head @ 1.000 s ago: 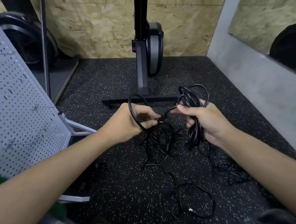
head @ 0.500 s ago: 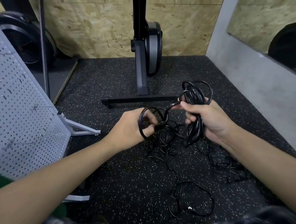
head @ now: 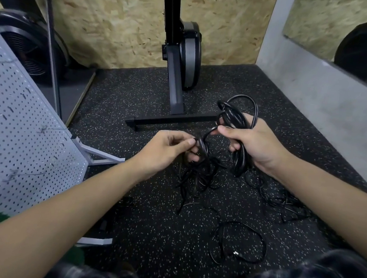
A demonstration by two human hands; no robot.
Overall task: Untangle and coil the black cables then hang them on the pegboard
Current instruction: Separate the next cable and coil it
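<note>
At your far left the grey pegboard [head: 21, 149] leans on its white frame, with a few small hooks on it. Your left hand [head: 166, 150] is held above the speckled rubber floor [head: 142, 218], thumb and fingertips pinching a strand of black cable [head: 202, 145] that arcs up to the right. Below that pinch a tangle [head: 199, 179] of black cables hangs down and spreads onto the floor. Your right hand [head: 258, 144] is wrapped round a coil [head: 234, 116] of thick black cable, its loops standing above your fingers and hanging below your palm. Nearer you lies a loose loop [head: 238, 242] of thin cable, and further right a second snarl [head: 282, 202] of thin black cables rests on the floor.
</note>
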